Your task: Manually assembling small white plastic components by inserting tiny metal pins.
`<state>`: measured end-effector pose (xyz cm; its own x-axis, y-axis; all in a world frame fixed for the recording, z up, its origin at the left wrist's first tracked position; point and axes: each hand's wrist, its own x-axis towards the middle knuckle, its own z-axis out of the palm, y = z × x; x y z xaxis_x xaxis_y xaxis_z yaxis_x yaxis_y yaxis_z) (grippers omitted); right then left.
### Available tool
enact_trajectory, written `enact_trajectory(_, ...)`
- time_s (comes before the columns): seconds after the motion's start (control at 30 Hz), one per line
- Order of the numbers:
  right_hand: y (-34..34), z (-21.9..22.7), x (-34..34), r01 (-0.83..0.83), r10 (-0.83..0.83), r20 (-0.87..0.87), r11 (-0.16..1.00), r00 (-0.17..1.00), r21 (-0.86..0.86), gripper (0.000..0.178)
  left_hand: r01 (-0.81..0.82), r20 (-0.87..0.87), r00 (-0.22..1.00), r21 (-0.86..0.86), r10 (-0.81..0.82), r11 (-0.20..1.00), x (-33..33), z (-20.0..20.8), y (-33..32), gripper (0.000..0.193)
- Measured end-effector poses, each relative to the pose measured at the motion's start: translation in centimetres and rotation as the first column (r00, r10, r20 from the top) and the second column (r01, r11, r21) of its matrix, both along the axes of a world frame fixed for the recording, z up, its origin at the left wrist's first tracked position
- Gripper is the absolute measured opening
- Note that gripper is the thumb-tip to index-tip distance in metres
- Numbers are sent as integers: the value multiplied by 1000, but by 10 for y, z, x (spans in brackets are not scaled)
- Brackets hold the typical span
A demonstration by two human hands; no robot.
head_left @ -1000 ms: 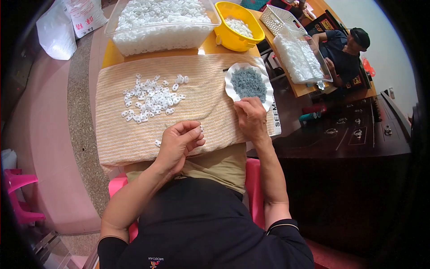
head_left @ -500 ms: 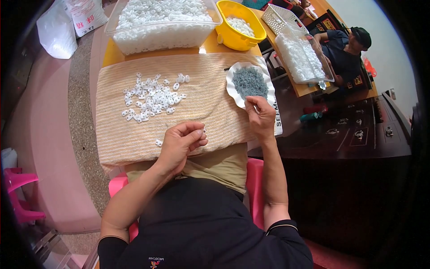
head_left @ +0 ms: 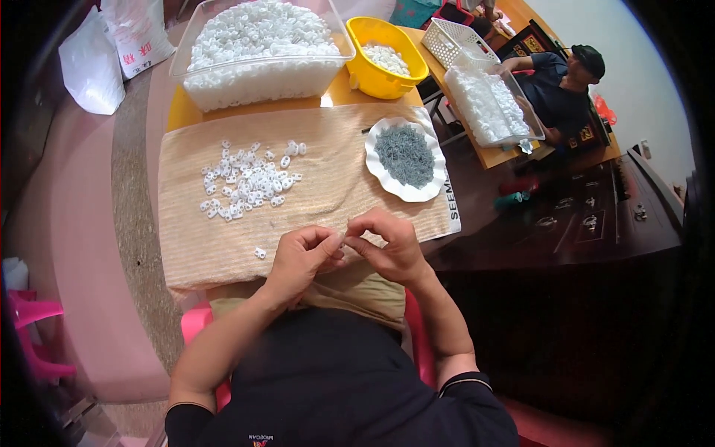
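White two-holed pieces [head_left: 258,179] in a loose heap, left of densely piled grey bits [head_left: 406,155]

On the cloth [head_left: 328,160] over the worktop [head_left: 181,112], a pile of pieces [head_left: 253,180] lies left, a plate [head_left: 375,173] of small parts [head_left: 404,154] right, one stray piece [head_left: 260,253] near left. Beyond, a tub [head_left: 261,89] stands left of a basin [head_left: 378,82].

a small workshop, it seems: white parts [head_left: 257,179] heaped up, a full clear tub [head_left: 261,91], a co-worker [head_left: 555,97] opposite.
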<state>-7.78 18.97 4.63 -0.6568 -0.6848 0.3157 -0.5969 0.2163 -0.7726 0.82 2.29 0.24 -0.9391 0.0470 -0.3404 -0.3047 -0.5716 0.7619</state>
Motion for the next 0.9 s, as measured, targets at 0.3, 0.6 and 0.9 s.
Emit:
enact_trajectory(0.3,0,5,0,-62,64,-100,998,993,32,23,57,-7,998,-51,-58,997,0,6,-4,18)
enact_trajectory(0.6,1,-4,-1,-102,103,-17,995,995,19,19,38,-63,997,-41,-41,998,1,2,-2,18)
enact_trajectory(0.9,0,-12,4,-33,-10,436,995,900,91,12,-35,-102,994,-108,24,993,3,8,1,17)
